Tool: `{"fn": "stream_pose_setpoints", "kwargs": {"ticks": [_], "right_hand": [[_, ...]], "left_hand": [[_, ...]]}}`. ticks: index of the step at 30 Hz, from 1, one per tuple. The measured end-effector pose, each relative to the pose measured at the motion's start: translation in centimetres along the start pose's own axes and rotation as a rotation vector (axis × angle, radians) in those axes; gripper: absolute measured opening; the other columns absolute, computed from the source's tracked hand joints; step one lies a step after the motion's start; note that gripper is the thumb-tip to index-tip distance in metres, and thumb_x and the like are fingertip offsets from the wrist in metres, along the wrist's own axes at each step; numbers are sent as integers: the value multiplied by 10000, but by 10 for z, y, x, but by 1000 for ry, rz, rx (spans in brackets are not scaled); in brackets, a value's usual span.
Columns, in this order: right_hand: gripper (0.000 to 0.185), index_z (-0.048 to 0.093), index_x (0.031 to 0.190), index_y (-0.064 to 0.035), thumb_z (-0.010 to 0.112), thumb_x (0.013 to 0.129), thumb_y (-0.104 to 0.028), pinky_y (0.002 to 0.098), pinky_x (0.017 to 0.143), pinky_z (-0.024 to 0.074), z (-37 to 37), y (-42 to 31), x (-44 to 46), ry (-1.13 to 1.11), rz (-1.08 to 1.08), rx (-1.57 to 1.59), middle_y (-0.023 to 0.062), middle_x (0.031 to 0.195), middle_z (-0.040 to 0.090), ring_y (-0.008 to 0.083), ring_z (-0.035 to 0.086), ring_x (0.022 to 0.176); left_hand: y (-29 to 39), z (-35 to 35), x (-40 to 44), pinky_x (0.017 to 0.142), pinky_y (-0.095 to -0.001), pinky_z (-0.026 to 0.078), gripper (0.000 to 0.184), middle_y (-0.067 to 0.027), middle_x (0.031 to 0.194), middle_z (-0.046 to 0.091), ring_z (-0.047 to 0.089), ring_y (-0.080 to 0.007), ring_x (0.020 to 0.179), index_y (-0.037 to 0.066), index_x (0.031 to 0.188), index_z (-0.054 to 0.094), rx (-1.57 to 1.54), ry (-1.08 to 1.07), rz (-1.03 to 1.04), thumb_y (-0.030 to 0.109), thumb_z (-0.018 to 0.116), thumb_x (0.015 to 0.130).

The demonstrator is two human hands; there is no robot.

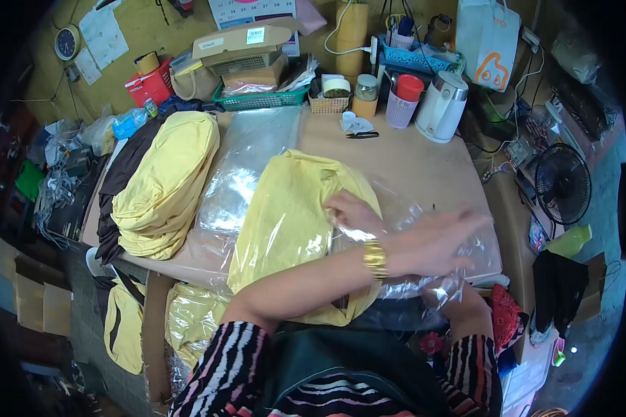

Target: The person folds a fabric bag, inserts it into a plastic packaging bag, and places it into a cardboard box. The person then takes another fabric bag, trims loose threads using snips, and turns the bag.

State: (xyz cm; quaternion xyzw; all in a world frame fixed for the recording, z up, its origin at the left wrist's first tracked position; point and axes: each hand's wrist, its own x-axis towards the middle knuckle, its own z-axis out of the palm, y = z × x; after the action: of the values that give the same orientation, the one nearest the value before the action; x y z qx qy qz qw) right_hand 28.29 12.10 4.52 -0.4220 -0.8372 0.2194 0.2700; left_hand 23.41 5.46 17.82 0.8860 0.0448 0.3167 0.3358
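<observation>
My arms are crossed over a folded yellow cloth [285, 215], which lies partly inside a clear plastic bag on the table. My left hand [435, 243], below a gold watch, is motion-blurred, its fingers spread above the loose plastic [476, 243] at the right. Beyond my left wrist, my right hand [355, 210] has its fingers curled in at the cloth's right part; what they grip is too small to tell. My left forearm hides part of the cloth and of my right arm.
A yellow cloth pile [167, 181] and a stack of clear bags [250, 167] lie left on the table [424, 167]. Black snips [362, 135], a red-lidded container [403, 101] and a white kettle [442, 106] stand or lie behind. A fan [563, 184] is at the right.
</observation>
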Motion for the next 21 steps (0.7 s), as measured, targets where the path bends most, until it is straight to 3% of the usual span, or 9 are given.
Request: {"fn": "stream_pose_setpoints", "kwargs": {"ticks": [2, 4, 6, 7, 10, 12, 16, 19, 21], "right_hand": [[423, 515, 1245, -2, 458, 980, -327, 317, 840, 481, 13, -3, 25, -25, 54, -121, 146, 1252, 540, 244, 577, 1032], [485, 532, 1242, 0, 493, 949, -385, 366, 981, 388, 24, -9, 53, -73, 171, -365, 197, 1361, 446, 306, 457, 1201], [548, 549, 1239, 2, 527, 918, -442, 415, 1121, 295, 35, -11, 73, -123, 294, -606, 248, 1470, 351, 368, 338, 1370], [588, 578, 1235, -22, 480, 921, -509, 494, 1151, 210, 50, -1, 76, -62, 205, -809, 269, 1481, 324, 418, 279, 1389], [636, 567, 1276, -32, 466, 916, -547, 606, 1142, 99, 49, -5, 84, -157, 112, -623, 264, 1506, 289, 459, 201, 1410], [680, 556, 1295, -36, 450, 912, -588, 679, 1106, 66, 29, -18, 91, -248, 94, -698, 266, 1521, 256, 464, 160, 1424], [715, 562, 1276, -30, 428, 906, -627, 679, 1105, 86, 37, -3, 89, -158, 109, -619, 248, 1537, 230, 464, 137, 1431], [678, 556, 1273, -18, 435, 922, -585, 640, 1117, 133, 38, 8, 87, -130, 123, -539, 236, 1533, 246, 448, 180, 1424], [639, 546, 1282, -14, 444, 936, -541, 609, 1125, 167, 31, 6, 100, -170, 148, -496, 230, 1526, 268, 428, 219, 1419]], "left_hand": [[-15, -41, -10, 878, -449, 491, 506, -182, 1180, 573, 581, -381, 1059, 66, 1287, 491, 73, 176, -33, 114, 634, 804], [-64, -96, -30, 894, -414, 488, 404, -181, 1161, 602, 595, -355, 1051, 36, 1193, 576, 234, 400, -114, 38, 622, 792], [-132, -152, -64, 936, -434, 467, 403, -207, 1186, 600, 582, -379, 1084, 24, 1202, 589, 647, 515, -452, 7, 585, 799], [-156, -170, -82, 948, -443, 466, 422, -219, 1201, 597, 578, -389, 1099, 18, 1225, 583, 709, 545, -715, 74, 601, 806], [-237, -187, -133, 939, -430, 474, 476, -212, 1168, 623, 590, -382, 1093, 8, 1226, 584, 854, 489, -942, 217, 659, 805], [-243, -185, -141, 947, -447, 470, 530, -244, 1204, 590, 579, -383, 1110, 17, 1193, 608, 543, 361, -1234, 333, 711, 780], [-253, -191, -141, 971, -440, 452, 614, -252, 1204, 578, 571, -385, 1114, 11, 1182, 608, 394, 278, -1271, 432, 742, 756], [-270, -177, -151, 969, -429, 447, 581, -251, 1174, 583, 562, -392, 1110, 12, 1150, 621, 615, 322, -1115, 457, 715, 789], [-272, -163, -158, 954, -423, 451, 581, -256, 1154, 578, 559, -403, 1091, -20, 1105, 628, 638, 630, -953, 483, 685, 818]]}}
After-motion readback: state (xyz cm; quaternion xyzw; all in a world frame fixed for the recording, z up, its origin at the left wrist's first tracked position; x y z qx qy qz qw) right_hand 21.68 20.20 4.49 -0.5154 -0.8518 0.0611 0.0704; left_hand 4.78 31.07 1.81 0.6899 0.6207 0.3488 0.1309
